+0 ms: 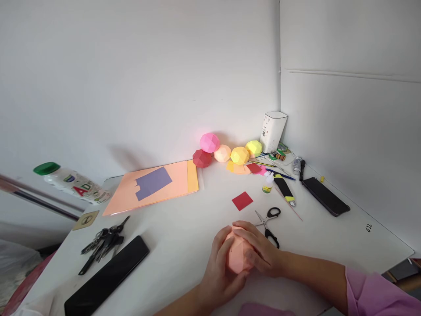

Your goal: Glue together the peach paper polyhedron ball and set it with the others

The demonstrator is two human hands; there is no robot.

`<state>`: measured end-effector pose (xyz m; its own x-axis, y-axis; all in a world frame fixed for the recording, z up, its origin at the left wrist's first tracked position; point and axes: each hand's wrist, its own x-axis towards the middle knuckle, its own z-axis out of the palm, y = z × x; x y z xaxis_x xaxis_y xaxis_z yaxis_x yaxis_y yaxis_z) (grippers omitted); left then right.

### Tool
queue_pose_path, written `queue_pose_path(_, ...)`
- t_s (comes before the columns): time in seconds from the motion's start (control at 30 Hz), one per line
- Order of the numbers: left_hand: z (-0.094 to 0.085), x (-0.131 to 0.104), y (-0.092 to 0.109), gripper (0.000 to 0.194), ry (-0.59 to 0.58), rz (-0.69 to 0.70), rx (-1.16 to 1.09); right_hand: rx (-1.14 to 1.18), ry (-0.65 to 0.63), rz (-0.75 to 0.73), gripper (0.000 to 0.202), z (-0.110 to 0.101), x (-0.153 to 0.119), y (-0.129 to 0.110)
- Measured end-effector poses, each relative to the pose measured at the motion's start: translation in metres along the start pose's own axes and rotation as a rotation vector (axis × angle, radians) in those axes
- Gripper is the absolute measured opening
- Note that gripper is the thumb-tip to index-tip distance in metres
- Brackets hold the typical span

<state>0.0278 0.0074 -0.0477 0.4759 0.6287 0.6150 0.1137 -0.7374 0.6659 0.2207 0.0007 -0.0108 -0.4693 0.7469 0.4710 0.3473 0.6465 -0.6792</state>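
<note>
Between my two hands, low over the front of the table, is a peach faceted paper ball (237, 254). My left hand (219, 272) wraps its left side and underside, thumb below and fingers over the left edge. From the right, my right hand (263, 252) curls over the top and right side, with its thumb on the front face. Open scissors (268, 224) with black handles lie just beyond my right hand. A red paper square (242, 201) rests farther back.
Finished-looking faceted balls, including a pink one (209, 143) and a yellow one (240, 156), sit by the wall. A glue bottle (268, 183), cutter (284, 189) and black phone (325, 196) are at right. Peach sheets (115, 199), keys (107, 241) and a black slab (107, 276) lie left.
</note>
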Motion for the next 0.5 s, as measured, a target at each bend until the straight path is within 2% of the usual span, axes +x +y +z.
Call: queue_pose_path(0.5, -0.0009, 0.0013, 0.0023, 0.068, -0.011, -0.002, -0.011, -0.003, -0.009, 0.013, 0.045, 0.0007, -0.0007, 0.0014)
